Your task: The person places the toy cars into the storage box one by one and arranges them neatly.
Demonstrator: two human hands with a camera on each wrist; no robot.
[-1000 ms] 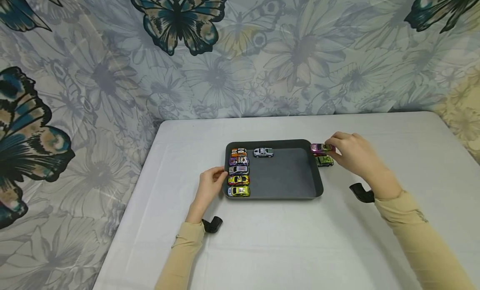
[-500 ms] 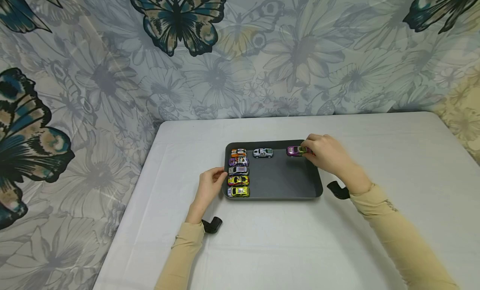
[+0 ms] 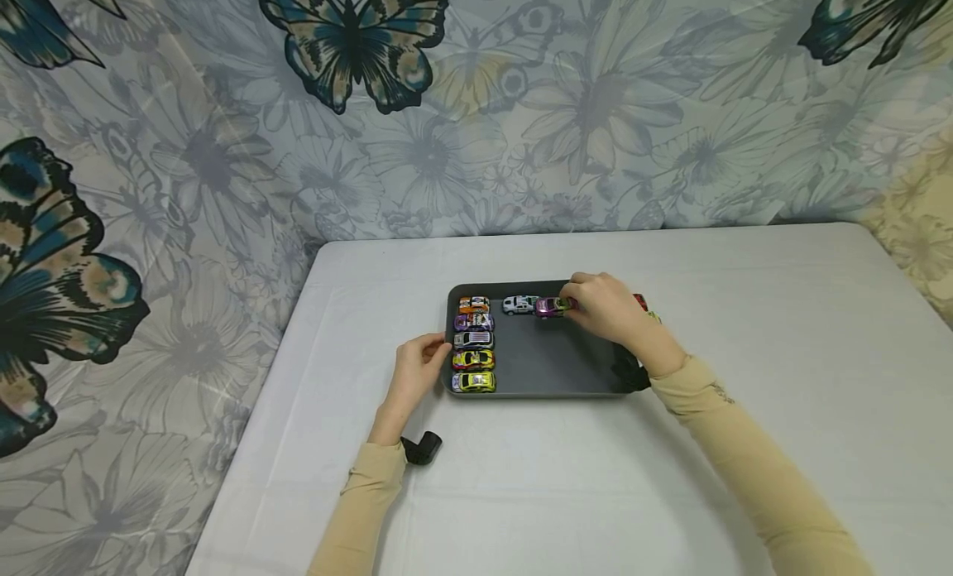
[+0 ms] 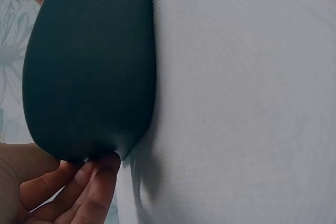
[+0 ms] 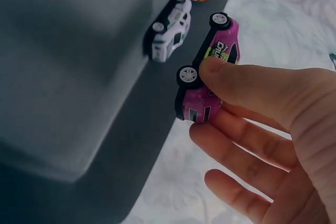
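Note:
My right hand (image 3: 609,313) pinches a magenta toy car (image 3: 551,308) over the far part of the dark grey tray (image 3: 566,395). In the right wrist view the thumb presses its side, with its white-hubbed wheels (image 5: 188,74) showing. Close to its front in the head view is a silver-white toy car (image 3: 519,304) in the tray. At the tray's left edge my left hand (image 3: 415,376) holds the rim between thumb and fingers (image 4: 100,187). Along that side inside the tray runs a column of several toy cars, from an orange one (image 3: 474,304) to a lime-yellow one (image 3: 473,382).
Past the tray's right edge, pieces of other toy cars (image 3: 642,301) show, mostly hidden behind the right hand. A white cloth (image 3: 521,485) covers the table. Butterfly-patterned fabric (image 3: 476,146) hangs behind it. Each wrist carries a black camera mount (image 3: 422,448).
My right hand has carried the magenta car leftward from beside the tray's right edge to just by the silver-white car. The left hand has stayed at the rim.

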